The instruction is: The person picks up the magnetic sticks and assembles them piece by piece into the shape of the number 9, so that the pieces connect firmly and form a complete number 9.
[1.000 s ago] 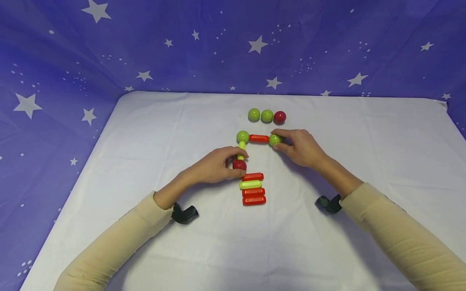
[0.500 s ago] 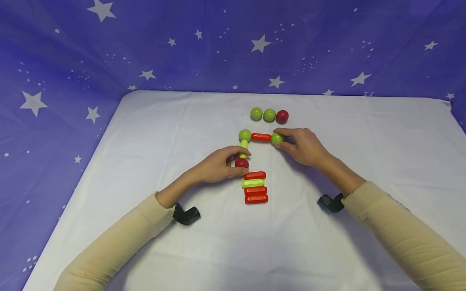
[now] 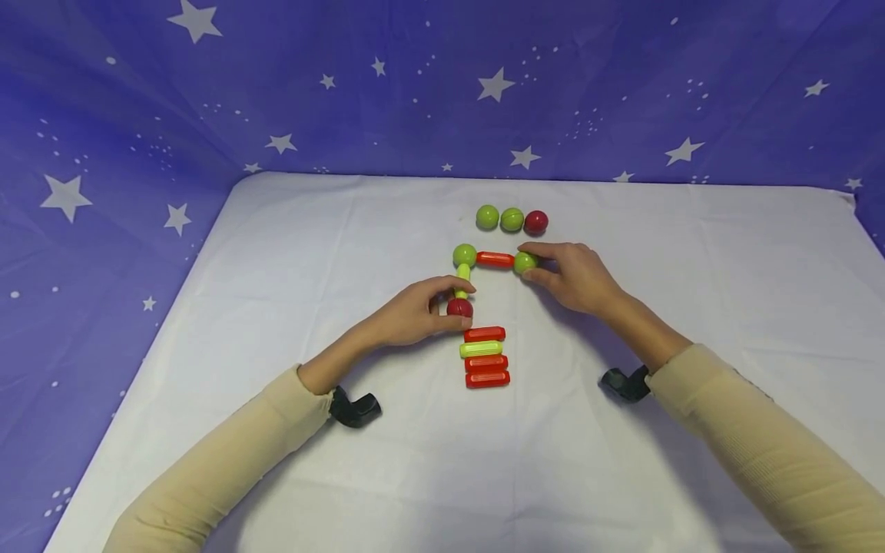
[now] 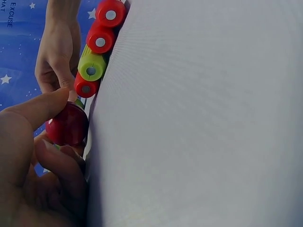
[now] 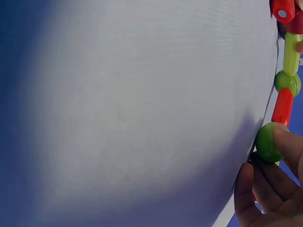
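Observation:
An L-shaped chain of balls and rods lies on the white cloth. My left hand [image 3: 415, 313] grips its near end, a red ball [image 3: 459, 309], between thumb and fingers. From there a yellow-green rod [image 3: 463, 273] runs away from me to a green corner ball [image 3: 465, 256]. A red rod [image 3: 495, 259] reaches right from that corner to a green end ball [image 3: 525, 263], which my right hand [image 3: 577, 278] pinches between thumb and fingers. In the right wrist view the thumb lies on this green ball [image 5: 269, 142], and the parts of the chain touch end to end.
Several loose rods [image 3: 485, 362], red and yellow-green, lie stacked side by side just nearer than the left hand. Behind the chain stand two green balls [image 3: 512, 220] and a red ball [image 3: 535, 222] in a row. A blue starry cloth [image 3: 442, 92] rises behind the table.
Both hands keep their hold on the same two balls and stay almost still. The chain has barely shifted; the whole view has moved slightly.

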Motion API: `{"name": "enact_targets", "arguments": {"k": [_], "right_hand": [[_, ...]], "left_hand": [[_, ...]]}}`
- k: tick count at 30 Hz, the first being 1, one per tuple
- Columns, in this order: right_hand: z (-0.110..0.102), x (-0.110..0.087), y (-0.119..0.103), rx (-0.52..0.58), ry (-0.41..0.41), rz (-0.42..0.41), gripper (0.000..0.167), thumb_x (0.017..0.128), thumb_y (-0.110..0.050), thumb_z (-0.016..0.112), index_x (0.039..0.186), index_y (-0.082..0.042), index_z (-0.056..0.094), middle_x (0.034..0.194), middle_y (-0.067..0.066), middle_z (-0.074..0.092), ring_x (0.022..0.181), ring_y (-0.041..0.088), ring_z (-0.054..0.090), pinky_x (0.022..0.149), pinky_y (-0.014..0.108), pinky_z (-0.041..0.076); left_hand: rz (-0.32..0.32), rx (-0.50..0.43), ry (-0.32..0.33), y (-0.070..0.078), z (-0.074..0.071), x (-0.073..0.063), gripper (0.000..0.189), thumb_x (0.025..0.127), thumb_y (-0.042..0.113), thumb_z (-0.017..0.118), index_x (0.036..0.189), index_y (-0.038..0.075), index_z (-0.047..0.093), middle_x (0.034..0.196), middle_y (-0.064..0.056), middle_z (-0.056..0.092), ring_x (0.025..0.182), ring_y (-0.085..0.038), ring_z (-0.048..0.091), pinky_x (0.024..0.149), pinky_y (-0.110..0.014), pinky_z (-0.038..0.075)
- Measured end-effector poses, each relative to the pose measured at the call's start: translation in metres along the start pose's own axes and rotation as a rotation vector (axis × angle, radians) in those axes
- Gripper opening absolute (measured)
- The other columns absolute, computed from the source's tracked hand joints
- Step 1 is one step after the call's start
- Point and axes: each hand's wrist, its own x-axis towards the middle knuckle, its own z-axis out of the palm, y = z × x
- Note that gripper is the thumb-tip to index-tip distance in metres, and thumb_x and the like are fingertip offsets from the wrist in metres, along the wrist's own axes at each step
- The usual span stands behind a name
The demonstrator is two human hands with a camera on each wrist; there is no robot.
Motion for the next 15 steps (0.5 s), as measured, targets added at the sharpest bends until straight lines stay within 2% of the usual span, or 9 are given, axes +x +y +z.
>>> {"name": "enact_targets", "arguments": {"k": [15], "right_hand": [[0.002,-0.0015,-0.0012,0.032,0.022,0.007,0.05,0.095,-0.016,0.067,0.142,-0.008,0.054,0.138,0.018,0.055,0.128,0.039,0.048,0.106,0.057,0.033]], "left_hand": [[-0.009,-0.023,0.001,-0.0003,-0.0015,-0.0008,0.044,0.088,0.028,0.076,0.128,0.018,0.062,0.103,-0.002,0.057,0.074,-0.02,0.048,0.068,-0.032,0.04]]}}
